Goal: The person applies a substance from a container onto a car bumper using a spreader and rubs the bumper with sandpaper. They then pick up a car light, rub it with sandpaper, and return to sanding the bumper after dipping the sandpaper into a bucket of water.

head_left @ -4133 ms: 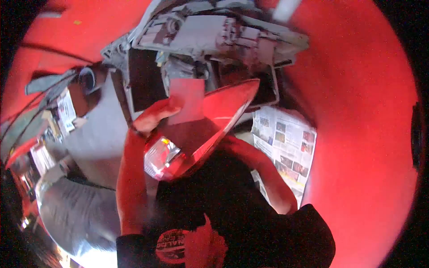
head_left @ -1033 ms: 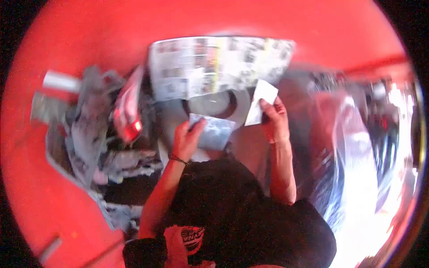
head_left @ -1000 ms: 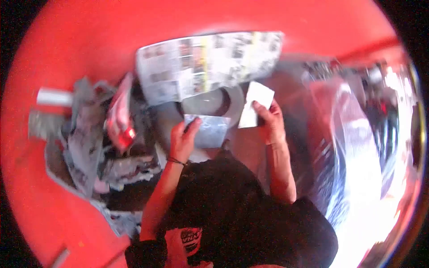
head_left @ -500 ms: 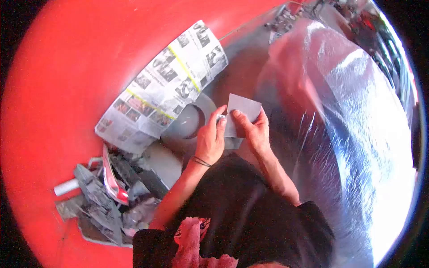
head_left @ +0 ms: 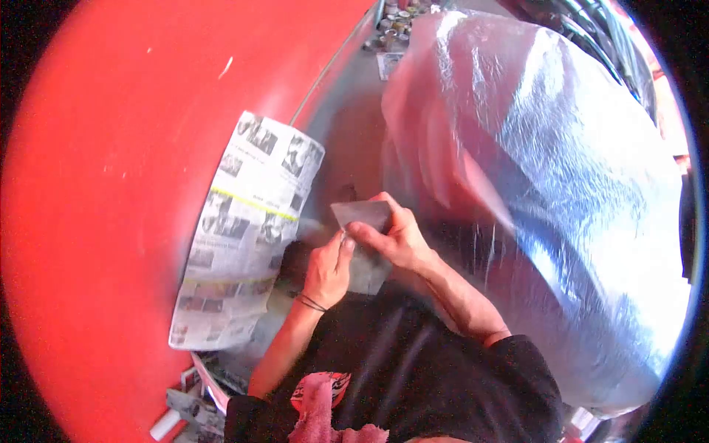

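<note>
A small grey sheet [head_left: 363, 213], which looks like sandpaper, is held in front of my body. My right hand [head_left: 405, 242] grips it with the thumb on top and the fingers behind. My left hand [head_left: 326, 272], with dark bands at the wrist, pinches at the sheet's lower left edge, its thumb close to the right thumb. The left fingertips are partly hidden. To the left of my hands, printed newspaper [head_left: 238, 235] covers part of a large red surface [head_left: 111, 221].
Shiny clear plastic sheeting [head_left: 546, 155] drapes over a big object on the right. Several small cans [head_left: 395, 33] stand at the far end. Scrap parts [head_left: 193, 406] lie at lower left. A pinkish cloth [head_left: 316, 413] hangs at my dark shirt [head_left: 413, 362].
My view has swung, so the newspaper and scrap parts sit lower and the plastic further left. The sheet has tilted flatter, and my hands have come closer together.
</note>
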`<action>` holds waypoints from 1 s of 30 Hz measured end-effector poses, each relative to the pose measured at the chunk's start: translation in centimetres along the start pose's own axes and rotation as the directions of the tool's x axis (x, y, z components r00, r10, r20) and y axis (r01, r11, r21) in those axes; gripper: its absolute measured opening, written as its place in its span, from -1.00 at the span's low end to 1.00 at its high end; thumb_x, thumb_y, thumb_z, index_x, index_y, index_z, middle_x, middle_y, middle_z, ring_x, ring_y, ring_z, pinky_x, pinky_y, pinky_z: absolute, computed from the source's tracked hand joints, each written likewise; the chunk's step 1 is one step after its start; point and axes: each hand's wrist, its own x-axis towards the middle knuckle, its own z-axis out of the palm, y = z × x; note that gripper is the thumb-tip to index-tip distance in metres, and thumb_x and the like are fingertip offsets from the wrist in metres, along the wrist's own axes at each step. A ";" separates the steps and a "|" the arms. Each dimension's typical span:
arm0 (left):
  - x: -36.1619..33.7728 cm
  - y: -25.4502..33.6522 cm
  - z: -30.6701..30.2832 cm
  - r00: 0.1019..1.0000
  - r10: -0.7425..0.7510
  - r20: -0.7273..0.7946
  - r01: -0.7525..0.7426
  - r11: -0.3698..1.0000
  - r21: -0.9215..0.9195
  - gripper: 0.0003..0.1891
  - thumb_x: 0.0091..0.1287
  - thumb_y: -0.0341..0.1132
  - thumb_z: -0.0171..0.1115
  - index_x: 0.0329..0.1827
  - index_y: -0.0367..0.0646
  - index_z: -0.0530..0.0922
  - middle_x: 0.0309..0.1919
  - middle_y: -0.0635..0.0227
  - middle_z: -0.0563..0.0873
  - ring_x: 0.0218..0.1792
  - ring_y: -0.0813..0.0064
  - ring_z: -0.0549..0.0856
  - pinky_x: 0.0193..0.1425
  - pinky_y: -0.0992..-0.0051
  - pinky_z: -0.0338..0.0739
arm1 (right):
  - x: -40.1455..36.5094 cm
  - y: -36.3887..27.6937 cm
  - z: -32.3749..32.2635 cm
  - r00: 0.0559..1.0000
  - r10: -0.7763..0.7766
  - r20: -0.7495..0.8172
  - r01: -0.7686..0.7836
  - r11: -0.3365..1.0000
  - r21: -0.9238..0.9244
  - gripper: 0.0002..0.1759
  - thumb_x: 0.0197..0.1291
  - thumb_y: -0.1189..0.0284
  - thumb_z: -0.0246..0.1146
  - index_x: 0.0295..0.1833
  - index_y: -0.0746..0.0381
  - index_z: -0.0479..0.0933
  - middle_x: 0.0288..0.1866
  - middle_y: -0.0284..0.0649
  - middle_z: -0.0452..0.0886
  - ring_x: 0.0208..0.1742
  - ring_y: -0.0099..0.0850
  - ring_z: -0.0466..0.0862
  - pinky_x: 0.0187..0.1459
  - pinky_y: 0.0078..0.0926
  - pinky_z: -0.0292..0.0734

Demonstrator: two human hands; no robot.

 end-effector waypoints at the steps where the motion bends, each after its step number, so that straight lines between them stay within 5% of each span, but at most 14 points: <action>1: 2.4 -0.5 -0.7 1.000 -0.028 0.009 0.028 0.999 0.017 -0.54 0.67 -0.13 0.03 0.31 -0.40 0.55 -0.21 -0.31 0.70 -0.10 -0.32 0.72 -0.11 0.00 0.58 | 3.0 0.2 -1.0 0.995 0.035 0.092 -0.031 0.998 -0.055 -0.68 0.37 0.38 0.49 0.08 0.26 0.56 -0.16 -0.35 0.77 -0.12 -0.66 0.65 -0.12 -0.49 0.59; 6: 15.8 -3.7 -5.1 0.995 -0.034 -0.094 0.036 0.999 0.026 -0.52 0.68 -0.04 -0.03 0.06 -0.38 0.61 -0.36 -0.27 0.65 -0.27 -0.34 0.68 -0.27 -0.07 0.46 | 21.4 0.0 -3.5 0.919 -0.032 0.394 0.134 0.963 -0.235 -0.67 0.34 0.36 0.49 0.08 0.26 0.58 -0.32 -0.07 0.76 -0.33 -0.45 0.77 -0.31 -0.34 0.60; 10: 25.5 -3.4 -10.0 0.982 -0.175 0.069 0.169 0.982 0.083 -0.56 0.67 -0.05 0.02 0.13 -0.32 0.61 -0.31 -0.30 0.66 -0.26 -0.32 0.68 -0.24 0.00 0.53 | 32.3 -0.7 -4.9 0.889 -0.098 0.448 0.222 0.947 -0.234 -0.65 0.31 0.32 0.52 0.07 0.26 0.61 -0.29 -0.06 0.76 -0.32 -0.34 0.78 -0.29 -0.32 0.61; 12: 30.6 -3.6 -11.1 0.998 -0.059 -0.009 0.059 0.996 0.070 -0.58 0.67 -0.08 0.03 0.25 -0.28 0.58 -0.26 -0.27 0.69 -0.26 -0.22 0.72 -0.22 0.06 0.56 | 36.4 -1.5 -6.2 0.918 -0.098 0.385 0.210 0.942 -0.262 -0.64 0.29 0.32 0.53 0.06 0.26 0.62 -0.22 -0.05 0.77 -0.26 -0.32 0.79 -0.25 -0.32 0.63; 15: 38.6 -0.9 -12.1 0.985 0.062 -0.159 -0.064 0.998 -0.008 -0.55 0.68 -0.15 0.05 0.47 -0.23 0.48 -0.14 -0.20 0.75 -0.18 0.02 0.79 -0.14 0.15 0.59 | 39.3 -0.4 -7.9 0.918 -0.377 -0.125 0.276 0.831 -0.482 -0.57 0.28 0.32 0.54 0.16 0.27 0.64 0.17 -0.15 0.74 0.07 -0.33 0.75 0.08 -0.40 0.64; 16: 41.3 0.3 -12.5 0.966 0.064 -0.249 -0.076 0.996 -0.040 -0.51 0.68 -0.18 0.05 0.57 -0.21 0.41 -0.06 -0.15 0.77 -0.11 0.16 0.81 -0.09 0.19 0.60 | 40.1 0.6 -8.4 0.909 -0.391 -0.145 0.274 0.820 -0.502 -0.57 0.28 0.32 0.54 0.16 0.27 0.64 0.17 -0.15 0.74 0.07 -0.33 0.75 0.08 -0.40 0.64; 18: 46.1 0.4 -12.6 0.988 -0.013 -0.154 -0.010 0.989 -0.145 -0.44 0.69 -0.20 0.05 0.67 -0.19 0.28 0.04 -0.09 0.78 0.01 0.37 0.78 -0.01 0.26 0.59 | 41.9 1.7 -9.8 0.880 0.056 -0.472 0.002 0.993 0.121 -0.54 0.28 0.27 0.54 0.14 0.34 0.66 0.03 -0.23 0.77 0.08 -0.33 0.75 0.13 -0.37 0.65; 20: 50.2 -0.7 -11.5 0.983 0.163 0.083 -0.148 0.976 -0.159 -0.50 0.69 -0.26 0.01 0.59 -0.33 0.37 0.47 0.03 0.59 0.45 0.33 0.56 0.51 0.34 0.39 | 43.1 1.4 -12.3 0.855 0.411 -0.317 -0.166 0.796 0.582 -0.53 0.28 0.35 0.55 0.21 0.33 0.65 -0.03 -0.26 0.80 -0.05 -0.47 0.76 0.07 -0.38 0.68; 21: 52.2 1.6 -11.7 0.955 0.212 0.208 -0.176 0.968 -0.178 -0.46 0.64 -0.20 0.15 0.59 -0.25 0.40 0.24 -0.06 0.74 0.17 0.35 0.76 0.19 0.38 0.59 | 43.9 2.2 -13.5 0.843 0.424 -0.330 -0.155 0.780 0.607 -0.55 0.28 0.36 0.55 0.19 0.34 0.65 -0.03 -0.25 0.80 -0.06 -0.47 0.77 0.04 -0.38 0.69; 22: 54.2 3.3 -12.7 0.950 0.212 0.230 -0.175 0.969 -0.173 -0.46 0.64 -0.20 0.15 0.59 -0.25 0.40 0.24 -0.06 0.74 0.17 0.35 0.76 0.19 0.38 0.59 | 44.6 3.0 -14.8 0.833 0.434 -0.344 -0.138 0.764 0.630 -0.57 0.28 0.37 0.55 0.18 0.34 0.66 -0.02 -0.24 0.80 -0.08 -0.47 0.77 0.01 -0.37 0.70; 24: 59.6 6.8 -14.8 0.733 -0.132 0.667 -0.098 0.950 0.296 -0.52 0.56 -0.25 0.24 0.47 -0.29 0.52 0.28 -0.02 0.73 0.26 0.30 0.73 0.33 0.37 0.55 | 46.3 4.2 -18.2 0.807 0.411 -0.424 -0.086 0.792 0.604 -0.58 0.28 0.38 0.54 0.16 0.34 0.66 -0.03 -0.23 0.80 -0.10 -0.45 0.77 -0.03 -0.36 0.71; 27: 63.3 11.7 -18.4 0.724 0.400 0.562 -0.285 0.916 -0.283 -0.52 0.43 -0.09 0.37 0.10 -0.42 0.68 -0.04 0.00 0.84 -0.04 0.13 0.84 0.16 0.25 0.68 | 49.1 6.6 -24.3 0.709 0.479 -0.518 -0.064 0.775 0.629 -0.54 0.28 0.38 0.54 0.20 0.36 0.63 -0.01 -0.19 0.79 -0.07 -0.42 0.78 0.00 -0.32 0.72; 28: 68.5 12.4 -19.4 0.276 0.741 0.612 -0.432 0.664 -0.610 -0.49 0.32 -0.10 0.43 0.06 -0.45 0.69 -0.20 0.04 0.82 -0.20 0.13 0.83 0.07 0.23 0.71 | 50.5 7.3 -26.3 0.690 0.457 -0.561 -0.011 0.782 0.624 -0.54 0.28 0.38 0.54 0.20 0.36 0.63 -0.01 -0.19 0.79 -0.07 -0.42 0.78 0.00 -0.32 0.72; 30: 72.3 17.7 -17.5 0.027 0.964 0.263 0.083 0.260 -0.962 -0.72 0.49 -0.21 0.33 -0.31 -0.26 0.67 -0.28 0.03 0.67 -0.53 0.18 0.57 -0.50 0.17 0.19 | 54.1 9.2 -29.9 0.598 0.526 -0.605 0.015 0.747 0.664 -0.53 0.28 0.38 0.54 0.21 0.37 0.62 0.04 -0.16 0.79 -0.03 -0.39 0.78 0.03 -0.30 0.72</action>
